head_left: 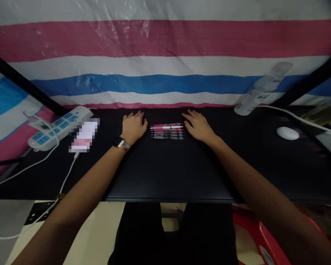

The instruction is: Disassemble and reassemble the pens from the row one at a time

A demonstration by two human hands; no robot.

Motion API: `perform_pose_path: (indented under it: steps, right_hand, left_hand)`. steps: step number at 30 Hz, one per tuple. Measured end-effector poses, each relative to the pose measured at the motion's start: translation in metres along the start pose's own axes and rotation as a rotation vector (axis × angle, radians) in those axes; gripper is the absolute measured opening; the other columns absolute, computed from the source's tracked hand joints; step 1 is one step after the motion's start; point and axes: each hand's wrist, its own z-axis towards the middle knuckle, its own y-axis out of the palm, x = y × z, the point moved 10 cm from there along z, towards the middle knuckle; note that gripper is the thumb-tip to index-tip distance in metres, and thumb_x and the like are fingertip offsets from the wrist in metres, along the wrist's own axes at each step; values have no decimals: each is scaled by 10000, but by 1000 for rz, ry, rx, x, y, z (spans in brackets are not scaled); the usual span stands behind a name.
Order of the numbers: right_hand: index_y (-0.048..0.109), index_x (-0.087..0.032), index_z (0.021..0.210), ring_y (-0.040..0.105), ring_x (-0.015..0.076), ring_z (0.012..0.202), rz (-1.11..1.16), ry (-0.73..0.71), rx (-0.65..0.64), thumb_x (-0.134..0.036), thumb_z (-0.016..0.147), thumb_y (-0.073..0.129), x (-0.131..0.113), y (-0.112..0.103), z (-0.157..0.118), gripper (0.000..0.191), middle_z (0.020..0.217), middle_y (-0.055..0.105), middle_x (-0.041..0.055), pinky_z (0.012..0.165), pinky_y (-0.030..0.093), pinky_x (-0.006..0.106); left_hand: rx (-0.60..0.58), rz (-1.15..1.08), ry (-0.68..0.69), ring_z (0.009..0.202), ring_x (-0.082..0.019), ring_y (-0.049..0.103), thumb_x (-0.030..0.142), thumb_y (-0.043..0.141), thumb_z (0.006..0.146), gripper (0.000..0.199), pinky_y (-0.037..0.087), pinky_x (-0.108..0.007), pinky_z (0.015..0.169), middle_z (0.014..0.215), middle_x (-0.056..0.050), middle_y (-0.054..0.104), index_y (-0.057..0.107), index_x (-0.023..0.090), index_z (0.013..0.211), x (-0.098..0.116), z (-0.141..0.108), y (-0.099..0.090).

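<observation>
Resting palm-down on the black table (165, 173), both hands flank a small row of pens (167, 131) that lies near the table's far edge, just in front of the striped tarp (165, 55) hung behind it. The pens number about five or six, pink ones at the far side of the row and darker grey ones nearer the person, packed side by side and touching. Their long axes run left to right, across the person's line of sight.

The left hand (134, 127) sits just left of the pens, fingers loosely together and curled slightly down onto the table, holding nothing; a watch with a multicoloured band (123, 144) wraps its wrist. The right hand (198, 127) sits just right of the pens, fingers a little spread and flat, also holding nothing. Its fingertips look marginally closer to the pen ends than the left hand's, though both are near and neither clearly touches.

Well left of the pens lie a white power strip with blue sockets (57, 127) and a phone (84, 137) on a white cable. Well right of the pens stand a clear bottle (260, 90), tilted by the lens, and a white mouse (287, 133).

No writing can be read: the bottle's label is too small, and the pen barrels show only tiny blurred marks.
</observation>
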Motion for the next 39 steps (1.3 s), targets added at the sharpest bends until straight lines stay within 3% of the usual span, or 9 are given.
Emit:
perform_pose_path:
  steps: [14, 32, 39]
  right_hand:
    - [602, -152, 1684, 406, 426, 1713, -2, -2, -9, -343, 1130, 450, -1, -1, 0, 605, 1816, 471, 175, 1391, 315, 684]
    - [621, -151, 1668, 413, 447, 1704, 37, -22, 23, -330, 1122, 476, 2, 2, 1, 593, 1807, 481, 189, 1378, 315, 706]
    - [620, -148, 1670, 420, 445, 1702, 22, -21, 20, -328, 1127, 479, 1, 1, 0, 590, 1804, 486, 189, 1385, 315, 688]
  left_hand:
    - [4, -2, 7, 1468, -441, 637, 347, 414, 1097, 530, 471, -625, 1180, 1657, -151, 668, 703, 193, 1513, 0, 0, 0]
    - [104, -94, 24, 1420, -468, 659, 343, 484, 1065, 494, 464, -660, 1173, 1593, -160, 718, 759, 199, 1449, -6, 2, 3]
    - [113, -128, 36, 1418, -495, 648, 332, 497, 1057, 495, 451, -701, 1174, 1583, -205, 713, 763, 163, 1439, -5, 2, 3]
